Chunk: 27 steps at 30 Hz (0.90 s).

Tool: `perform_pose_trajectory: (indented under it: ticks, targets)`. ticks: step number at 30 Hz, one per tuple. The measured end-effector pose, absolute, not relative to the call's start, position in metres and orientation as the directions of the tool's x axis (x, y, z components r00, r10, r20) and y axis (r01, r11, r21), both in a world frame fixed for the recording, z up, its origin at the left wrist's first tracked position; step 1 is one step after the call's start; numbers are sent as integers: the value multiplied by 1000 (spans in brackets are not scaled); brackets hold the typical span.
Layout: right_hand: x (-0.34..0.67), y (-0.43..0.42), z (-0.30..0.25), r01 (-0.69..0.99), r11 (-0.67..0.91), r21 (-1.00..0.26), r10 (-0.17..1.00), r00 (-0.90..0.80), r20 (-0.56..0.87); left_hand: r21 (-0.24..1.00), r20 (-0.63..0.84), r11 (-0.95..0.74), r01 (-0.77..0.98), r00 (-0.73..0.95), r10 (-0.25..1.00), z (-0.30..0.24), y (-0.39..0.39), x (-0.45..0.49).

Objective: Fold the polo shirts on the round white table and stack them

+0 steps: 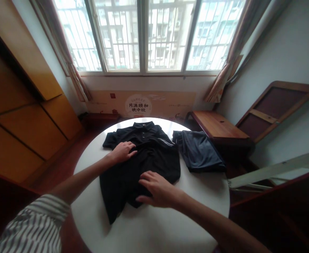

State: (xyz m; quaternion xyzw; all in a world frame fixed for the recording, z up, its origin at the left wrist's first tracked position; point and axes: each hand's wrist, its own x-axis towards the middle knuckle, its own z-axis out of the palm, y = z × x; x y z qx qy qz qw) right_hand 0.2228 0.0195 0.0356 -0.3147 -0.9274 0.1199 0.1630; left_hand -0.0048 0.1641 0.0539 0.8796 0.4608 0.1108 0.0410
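Observation:
A black polo shirt lies spread on a round white table, its collar toward the window and its lower edge uneven. White stripes mark its right sleeve area. My left hand rests on the upper left of the shirt, fingers stretched out and apart. Over the lower right part is my right hand, with its fingers loosely bent and the thumb apart from them. I see no cloth pinched in either hand. Folded dark grey trousers or shorts lie to the right of the shirt.
Beyond the table, a barred window spans the wall above a printed banner. A wooden side table stands at the back right, near a leaning framed panel. Yellow-brown cabinets line the left.

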Motion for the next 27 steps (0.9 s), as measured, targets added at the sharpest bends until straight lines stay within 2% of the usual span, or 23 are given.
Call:
perform_pose_trajectory:
  ticks: [4, 7, 13, 16, 19, 20, 22, 25, 27]
  targets:
    - [218, -14, 26, 578, 797, -176, 600, -790, 125, 53, 19, -511, 858, 511, 859, 25, 151, -39]
    - [219, -15, 24, 578, 805, -132, 589, -805, 73, 70, -6, -449, 891, 451, 893, 14, 155, -56]
    - [252, -31, 47, 537, 787, -305, 558, -830, -22, 91, -6, -438, 894, 440, 898, 6, 162, -62]
    - [283, -41, 57, 629, 671, -393, 619, -767, -169, 107, 36, -467, 878, 466, 884, 0, 163, -65]
    - [308, -36, 62, 637, 532, -558, 577, -755, -311, 157, 81, -470, 869, 463, 883, -4, 169, -67]
    - [312, -30, 63, 618, 494, -612, 576, -760, -302, 180, 80, -460, 870, 453, 888, -5, 173, -66]
    - [313, -14, 64, 593, 462, -659, 680, -714, -166, 216, 34, -415, 884, 418, 908, -7, 181, -60]
    - [296, 17, 57, 636, 508, -581, 819, -566, 96, 200, -66, -299, 933, 317, 946, -9, 193, -43]
    - [277, 33, 48, 672, 531, -516, 817, -567, 102, 155, -84, -239, 958, 254, 963, -12, 197, -32]
